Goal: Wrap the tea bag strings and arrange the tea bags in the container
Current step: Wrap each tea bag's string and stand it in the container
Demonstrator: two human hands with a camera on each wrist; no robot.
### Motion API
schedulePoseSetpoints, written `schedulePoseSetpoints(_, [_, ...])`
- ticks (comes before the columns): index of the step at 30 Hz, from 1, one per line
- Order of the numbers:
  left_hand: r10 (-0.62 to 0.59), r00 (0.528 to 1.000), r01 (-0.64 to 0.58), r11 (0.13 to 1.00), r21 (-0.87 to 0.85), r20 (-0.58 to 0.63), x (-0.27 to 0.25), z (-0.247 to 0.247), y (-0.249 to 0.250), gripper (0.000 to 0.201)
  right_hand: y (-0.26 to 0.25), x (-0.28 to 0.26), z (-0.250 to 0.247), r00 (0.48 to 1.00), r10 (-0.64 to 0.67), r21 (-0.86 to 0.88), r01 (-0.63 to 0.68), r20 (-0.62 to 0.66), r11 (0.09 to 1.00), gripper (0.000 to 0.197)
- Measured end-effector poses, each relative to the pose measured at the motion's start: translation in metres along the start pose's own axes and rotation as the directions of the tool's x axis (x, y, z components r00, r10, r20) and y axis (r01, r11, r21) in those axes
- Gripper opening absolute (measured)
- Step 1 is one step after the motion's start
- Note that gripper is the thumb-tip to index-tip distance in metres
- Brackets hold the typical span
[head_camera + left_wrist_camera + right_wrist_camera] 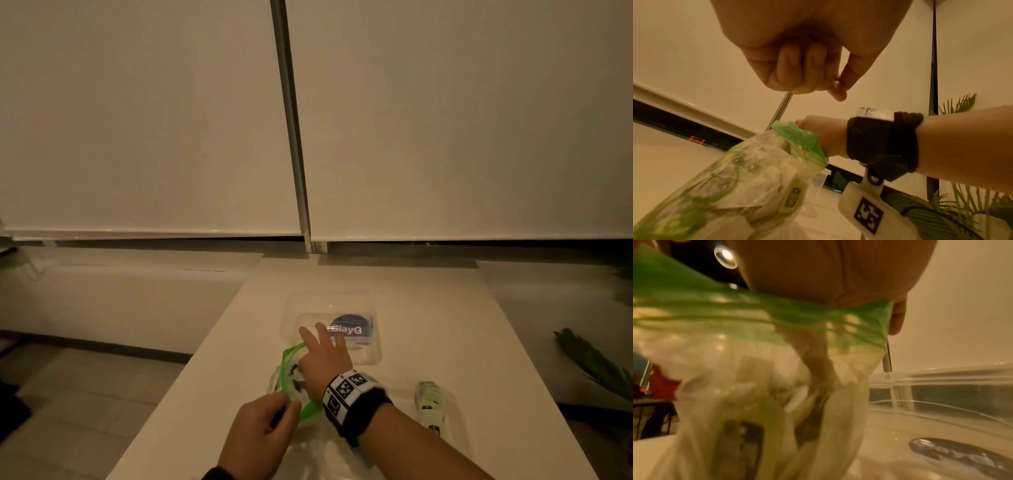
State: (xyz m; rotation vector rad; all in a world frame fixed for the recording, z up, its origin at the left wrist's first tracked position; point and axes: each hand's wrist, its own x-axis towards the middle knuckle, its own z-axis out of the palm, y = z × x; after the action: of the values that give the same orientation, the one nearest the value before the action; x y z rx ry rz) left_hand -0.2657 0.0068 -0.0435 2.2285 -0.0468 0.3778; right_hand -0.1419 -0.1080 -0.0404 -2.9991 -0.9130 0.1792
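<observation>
A clear zip bag (291,378) with a green rim lies on the white table (428,308), and several tea bags (764,177) show through it. My left hand (291,409) pinches the near edge of the rim between thumb and forefinger; the other fingers (789,65) are curled. My right hand (317,342) is at the bag's mouth, with three fingers straight above the rim. In the right wrist view one finger (816,365) reaches down inside the bag among the tea bags; its tip is blurred. The clear container (342,301) with a blue label stands just beyond the bag.
A long green-and-white packet (432,407) lies on the table to the right of my right forearm. Plant leaves (596,363) hang past the table's right edge. The floor drops away on the left. Window blinds close off the back.
</observation>
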Motion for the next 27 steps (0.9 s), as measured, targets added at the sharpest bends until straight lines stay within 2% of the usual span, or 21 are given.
schedulePoseSetpoints(4, [-0.017, 1.000, 0.017, 1.000, 0.005, -0.022, 0.005, -0.005, -0.003, 0.029, 0.001, -0.005, -0.011, 0.997, 0.010, 0.042, -0.007, -0.080, 0.999, 0.027])
schedulePoseSetpoints(8, [0.028, 0.991, -0.038, 0.996, -0.077, -0.129, 0.012, -0.008, 0.007, 0.017, 0.022, -0.024, -0.030, 0.993, 0.065, 0.271, -0.037, -0.094, 0.962, 0.033])
schedulePoseSetpoints(9, [0.027, 0.989, -0.043, 0.994, -0.105, -0.146, 0.015, -0.008, 0.013, 0.009, 0.029, -0.032, -0.035, 0.992, 0.071, 0.381, -0.028, -0.099, 0.924, 0.031])
schedulePoseSetpoints(10, [0.020, 0.988, -0.041, 0.990, -0.134, -0.150, 0.019, -0.007, 0.019, 0.010, 0.037, -0.039, -0.040, 0.992, 0.083, 0.507, -0.022, -0.098, 0.862, 0.029])
schedulePoseSetpoints(11, [0.008, 0.990, -0.031, 0.987, -0.158, -0.141, 0.023, -0.006, 0.024, 0.023, 0.043, -0.048, -0.045, 0.991, 0.094, 0.619, -0.017, -0.093, 0.785, 0.029])
schedulePoseSetpoints(13, [-0.040, 0.995, 0.017, 0.967, -0.253, -0.086, 0.033, 0.001, 0.034, 0.047, 0.055, -0.071, -0.057, 0.989, 0.113, 0.774, -0.002, -0.090, 0.633, 0.036])
schedulePoseSetpoints(15, [-0.095, 0.994, 0.110, 0.913, -0.392, 0.057, 0.041, 0.008, 0.050, 0.064, 0.065, -0.093, -0.067, 0.991, 0.101, 0.850, 0.021, -0.087, 0.526, 0.031])
schedulePoseSetpoints(17, [-0.115, 0.949, 0.267, 0.789, -0.554, 0.293, 0.048, 0.018, 0.065, 0.069, 0.074, -0.111, -0.078, 0.997, 0.048, 0.887, 0.035, -0.064, 0.460, 0.017])
schedulePoseSetpoints(18, [-0.092, 0.909, 0.348, 0.702, -0.621, 0.406, 0.051, 0.023, 0.071, 0.066, 0.077, -0.118, -0.081, 0.999, 0.019, 0.905, 0.033, -0.045, 0.425, 0.018])
schedulePoseSetpoints(19, [-0.040, 0.873, 0.391, 0.654, -0.648, 0.486, 0.053, 0.028, 0.076, 0.061, 0.080, -0.123, -0.084, 0.999, -0.002, 0.901, 0.038, -0.042, 0.432, 0.018])
schedulePoseSetpoints(20, [0.022, 0.845, 0.381, 0.677, -0.630, 0.535, 0.055, 0.033, 0.080, 0.055, 0.084, -0.126, -0.085, 0.999, 0.005, 0.874, 0.041, -0.050, 0.484, 0.017])
schedulePoseSetpoints(21, [0.062, 0.830, 0.335, 0.740, -0.583, 0.555, 0.056, 0.037, 0.084, 0.052, 0.087, -0.130, -0.087, 0.998, 0.013, 0.843, 0.046, -0.063, 0.537, 0.016])
schedulePoseSetpoints(23, [0.064, 0.837, 0.248, 0.840, -0.482, 0.543, 0.060, 0.044, 0.092, 0.048, 0.096, -0.137, -0.089, 0.996, 0.043, 0.818, 0.040, -0.079, 0.574, 0.011])
schedulePoseSetpoints(27, [0.075, 0.882, 0.200, 0.834, -0.514, 0.465, 0.069, 0.046, 0.101, 0.040, 0.114, -0.152, -0.086, 0.995, 0.066, 0.904, 0.044, -0.080, 0.425, 0.009])
